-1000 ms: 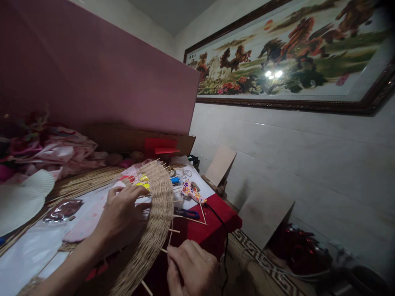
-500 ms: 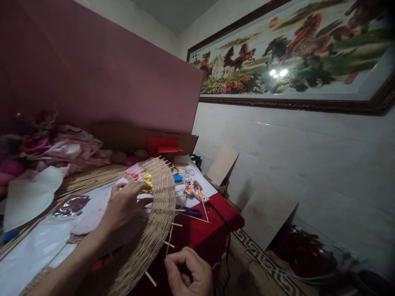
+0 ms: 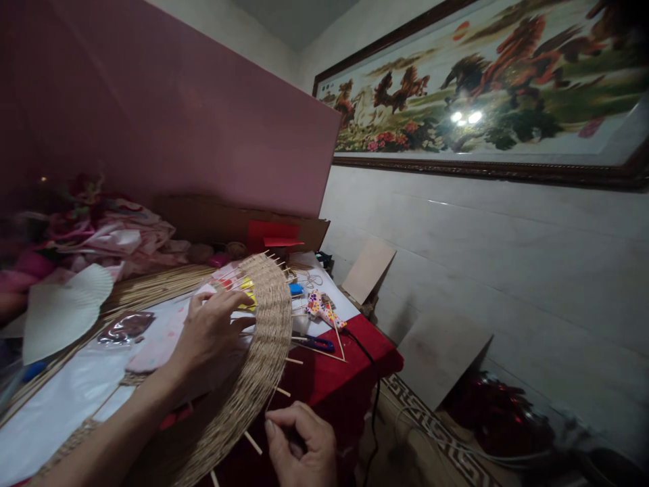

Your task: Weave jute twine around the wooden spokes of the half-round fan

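Observation:
A curved band of woven straw cord (image 3: 266,338) arches over the table, with thin wooden sticks (image 3: 253,442) poking out along its outer edge. My left hand (image 3: 213,325) grips the band's inner edge, its fingertips and thumb at the weave. Below the outer edge, my right hand (image 3: 301,439) is closed in a pinch on a thin cord (image 3: 270,402) that runs up to the band. Only a short piece of this cord shows. Part of the band's lower end lies behind my left forearm.
On the table are a flower-patterned glue gun (image 3: 324,308) with a black cable, a blue-handled cutter (image 3: 317,343), a blue block (image 3: 295,289) and a bundle of straw (image 3: 152,291). A pleated white fan (image 3: 71,308) lies left. Boards (image 3: 369,267) lean against the wall.
My right hand has moved a little left and down, nearer the band's outer edge, and less cord shows. The band has turned slightly; another stick shows at the bottom. My left hand keeps its grip.

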Tool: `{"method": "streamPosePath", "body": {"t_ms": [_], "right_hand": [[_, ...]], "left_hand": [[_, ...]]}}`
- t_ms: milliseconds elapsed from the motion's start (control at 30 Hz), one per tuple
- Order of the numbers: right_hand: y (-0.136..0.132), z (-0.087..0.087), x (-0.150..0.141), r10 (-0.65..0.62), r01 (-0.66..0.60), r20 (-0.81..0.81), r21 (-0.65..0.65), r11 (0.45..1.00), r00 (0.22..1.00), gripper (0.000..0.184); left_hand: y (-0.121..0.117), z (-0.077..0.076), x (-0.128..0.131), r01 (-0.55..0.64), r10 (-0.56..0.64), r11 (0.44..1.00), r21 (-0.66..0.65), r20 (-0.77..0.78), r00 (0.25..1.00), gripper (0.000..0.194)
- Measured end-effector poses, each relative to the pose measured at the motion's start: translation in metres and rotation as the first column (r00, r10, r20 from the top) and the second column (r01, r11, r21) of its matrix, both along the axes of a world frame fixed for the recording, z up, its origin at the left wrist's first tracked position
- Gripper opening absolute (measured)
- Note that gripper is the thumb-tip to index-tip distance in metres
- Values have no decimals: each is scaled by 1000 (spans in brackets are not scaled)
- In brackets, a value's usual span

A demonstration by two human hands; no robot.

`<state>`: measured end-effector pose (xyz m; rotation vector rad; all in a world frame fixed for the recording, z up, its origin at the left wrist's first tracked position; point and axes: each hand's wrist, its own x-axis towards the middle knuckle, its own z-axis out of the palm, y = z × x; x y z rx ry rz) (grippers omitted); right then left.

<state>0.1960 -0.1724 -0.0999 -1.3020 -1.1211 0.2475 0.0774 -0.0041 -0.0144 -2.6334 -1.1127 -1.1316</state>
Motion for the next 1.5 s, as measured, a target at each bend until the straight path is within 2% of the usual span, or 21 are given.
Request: {"method": "streamPosePath", "body": {"t_ms": [167,267,333,533,633,733,800,933,1133,1333,1500], "right_hand": [[0,-21,-5,47,-46,-7,90,995,999,16],[-1,-30,-12,91,-84,-89,81,993,992,18],[-2,-30,-15,110,-104,-133,52,993,985,19],[6,-5,-14,46,-46,-82,2,999,996,21],[10,10,-10,64,-64,-36,8,998,997,20],[13,22,-6,81,-86,100,47,995,992,17],[14,28,-4,45,-69,207,110,992,977,17],[17,34,-1,-87,-7,396,229,974,914,18],[23,46,10,-322,132,587,343,930,743,17],[29,59,15,-394,156,640,396,905,659,16],[32,62,15,-409,108,672,442,890,617,17]], "left_hand": [[3,2,-1,-24,23,998,-66,-18,1000,16],[3,7,2,-85,83,994,-61,-41,996,14],[2,11,5,-135,132,990,-48,-61,989,13],[4,24,13,-187,187,982,12,-96,978,16],[8,28,14,-209,210,978,17,-83,974,15],[11,30,13,-221,222,975,15,-57,973,15],[13,31,13,-232,232,973,5,-55,971,15],[15,36,14,-250,251,968,16,-53,967,15],[18,55,22,-296,296,955,29,-4,955,16],[21,74,26,-317,315,948,29,53,948,17],[25,79,21,-331,328,944,5,123,937,20]]}}
